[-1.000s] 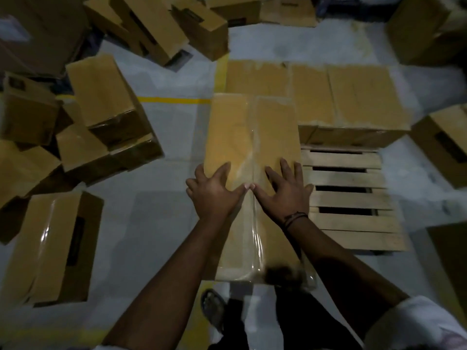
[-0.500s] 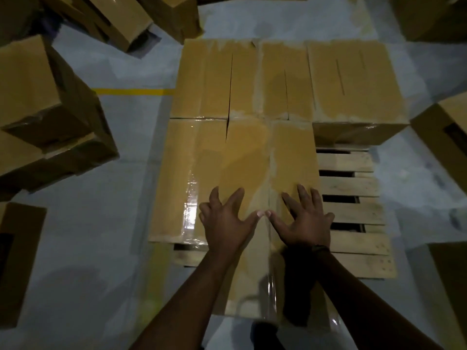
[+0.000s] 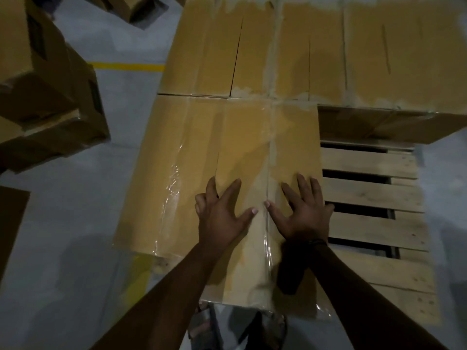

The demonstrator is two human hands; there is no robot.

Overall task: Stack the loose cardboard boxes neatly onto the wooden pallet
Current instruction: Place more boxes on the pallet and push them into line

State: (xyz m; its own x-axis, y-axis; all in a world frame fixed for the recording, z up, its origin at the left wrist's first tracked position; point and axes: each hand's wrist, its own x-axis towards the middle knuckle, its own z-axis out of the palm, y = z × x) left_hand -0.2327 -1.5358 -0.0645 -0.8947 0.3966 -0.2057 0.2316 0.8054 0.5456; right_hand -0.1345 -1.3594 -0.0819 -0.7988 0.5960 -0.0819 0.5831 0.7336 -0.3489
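A long taped cardboard box [image 3: 267, 147] lies lengthwise over the wooden pallet [image 3: 374, 198], its near end overhanging the pallet's front edge. My left hand [image 3: 222, 213] and my right hand [image 3: 303, 210] press flat on its top, fingers spread, thumbs almost touching at the tape seam. To its left a second box [image 3: 177, 168] lies on the pallet. Behind them a row of boxes [image 3: 328, 51] fills the pallet's far side.
Bare pallet slats show to the right of the pressed box. Loose cardboard boxes [image 3: 45, 97] are piled on the grey floor at the left, with another box edge [image 3: 10, 223] lower left. A yellow floor line [image 3: 126, 66] runs left of the pallet. My sandalled feet [image 3: 237, 329] stand at the front.
The box under my hands has slid forward onto the pallet, up against the back row and beside the left box. The view has moved closer and rightward.
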